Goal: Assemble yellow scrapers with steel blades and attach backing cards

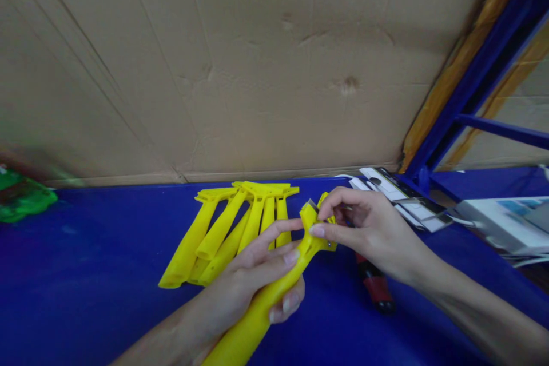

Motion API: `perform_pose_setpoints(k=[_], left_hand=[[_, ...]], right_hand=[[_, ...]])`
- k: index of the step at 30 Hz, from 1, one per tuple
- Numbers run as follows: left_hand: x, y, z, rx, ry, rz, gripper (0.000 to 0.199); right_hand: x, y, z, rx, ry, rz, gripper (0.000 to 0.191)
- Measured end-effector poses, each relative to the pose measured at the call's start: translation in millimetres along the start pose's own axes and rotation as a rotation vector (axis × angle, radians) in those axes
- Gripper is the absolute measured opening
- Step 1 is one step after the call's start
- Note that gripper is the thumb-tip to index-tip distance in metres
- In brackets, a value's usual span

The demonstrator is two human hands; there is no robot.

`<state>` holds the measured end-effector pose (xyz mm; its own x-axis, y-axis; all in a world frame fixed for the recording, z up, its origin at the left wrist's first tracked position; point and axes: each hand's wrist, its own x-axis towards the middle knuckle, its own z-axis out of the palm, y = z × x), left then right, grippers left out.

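A yellow plastic scraper (261, 303) slants up, its head metal-edged.

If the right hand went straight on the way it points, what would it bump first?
The yellow plastic tool's head comes first, and the right hand is already pinching it. Just past that are probably the left hand's fingers, though depth is hard to judge here.

Nothing is legible; the printed cards (397, 197) and white box (501, 223) show only small, blurred print.
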<state>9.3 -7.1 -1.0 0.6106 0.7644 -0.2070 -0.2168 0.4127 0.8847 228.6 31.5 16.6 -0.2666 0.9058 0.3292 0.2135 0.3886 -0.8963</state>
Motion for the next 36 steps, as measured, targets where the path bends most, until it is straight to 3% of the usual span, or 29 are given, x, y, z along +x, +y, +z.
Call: perform_pose_setpoints(k=[4,9,17,19,21,23,26,32,36], left_hand=[[1,-1,-0.1,-0.022,-0.083,0.035,0.038],[1,1,0.5,-0.053,-0.126,0.044,0.03],[-4,2,5.1,-0.12,0.026,-0.014,0.046],[-3,2,1.7,-0.131,0.033,0.01,0.052],[-1,3,-2.7,-0.137,0.05,0.014,0.06],[1,5,-6.1,-0.142,0.079,-0.001,0.071],[2,7,-7.9,-0.144,0.103,0.008,0.081],[4,6,-12.6,-0.123,0.112,0.009,0.091],[3,3,-17.7,-0.132,0.078,0.007,0.084]], right_hand=[[3,3,-6,0.1,-0.034,0.122,0.04],[2,2,-8,0.136,-0.085,0.205,0.041],[1,6,-6,0.069,0.014,0.1,0.043],[-1,3,-14,-0.036,0.062,0.079,0.033],[-5,1,-25,-0.341,0.091,0.06,0.027],[-13,-1,-36,-0.705,0.022,0.097,0.022],[-26,-1,-44,-0.954,-0.093,0.174,0.031],[-35,1,-38,-1.015,-0.17,0.325,0.038],[-32,5,-33,-0.968,-0.133,0.354,0.036]])
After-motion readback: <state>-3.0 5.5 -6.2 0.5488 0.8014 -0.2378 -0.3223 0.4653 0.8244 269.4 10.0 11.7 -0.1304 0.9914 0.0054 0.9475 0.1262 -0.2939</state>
